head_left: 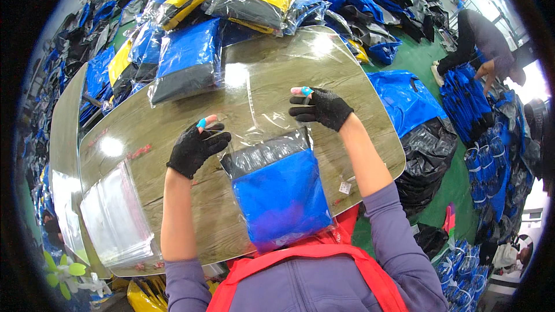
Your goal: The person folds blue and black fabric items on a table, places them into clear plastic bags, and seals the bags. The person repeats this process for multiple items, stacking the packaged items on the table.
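A blue and dark grey folded fabric item in a clear plastic bag (280,193) lies in front of me, its dark end pointing away. My left hand (198,147), in a black glove with turquoise wrap on one bare-tipped finger, is above the table beside the bag's far left corner. Its fingers are slightly bent and apart, with nothing seen in them. Beyond the far right corner is my right hand (324,108), gloved and wrapped alike, its fingers stretched leftward and apart. Clear film shows faintly between the hands; its edges are hard to make out.
On the wood-patterned table (347,86), a stack of clear empty bags (115,214) lies at the left. Packed blue and yellow bundles (188,58) pile up at the far side. A blue and black sack (425,133) stands to the right. Another person (483,43) bends over blue bundles there.
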Available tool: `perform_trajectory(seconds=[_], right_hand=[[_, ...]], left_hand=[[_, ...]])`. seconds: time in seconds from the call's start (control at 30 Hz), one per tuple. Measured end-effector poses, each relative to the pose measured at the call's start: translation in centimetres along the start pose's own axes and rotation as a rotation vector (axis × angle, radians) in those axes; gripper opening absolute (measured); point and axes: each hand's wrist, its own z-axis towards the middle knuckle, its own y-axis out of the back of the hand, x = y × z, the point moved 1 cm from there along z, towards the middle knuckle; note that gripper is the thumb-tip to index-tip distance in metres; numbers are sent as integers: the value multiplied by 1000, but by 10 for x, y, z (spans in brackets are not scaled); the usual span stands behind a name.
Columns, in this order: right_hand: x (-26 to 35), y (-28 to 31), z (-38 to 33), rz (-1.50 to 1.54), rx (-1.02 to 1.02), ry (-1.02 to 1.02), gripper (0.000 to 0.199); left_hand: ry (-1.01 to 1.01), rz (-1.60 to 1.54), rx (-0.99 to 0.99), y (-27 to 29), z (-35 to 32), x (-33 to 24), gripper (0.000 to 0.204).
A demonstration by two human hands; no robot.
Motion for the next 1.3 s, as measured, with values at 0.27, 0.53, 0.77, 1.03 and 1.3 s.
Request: perform_trajectory(seconds=[0.27, 0.53, 0.77, 1.03, 1.3], right_hand=[[-50, 5, -107, -877, 128, 405, 35], [-76, 4, -123, -1454, -257, 733, 32], [-64, 21, -287, -1522, 191, -666, 54], [-57, -39, -149, -926, -218, 391, 95], [-85, 46, -112, -69, -306, 432, 47]], left_hand=[[-271, 1289, 226, -28, -63, 9, 35], [-546, 1666, -10, -122, -12, 2, 37], [-507, 966, -499, -78, -50, 90, 70], [81, 540, -303, -80, -47, 107, 69], [-453, 601, -483, -55, -7, -49, 61]])
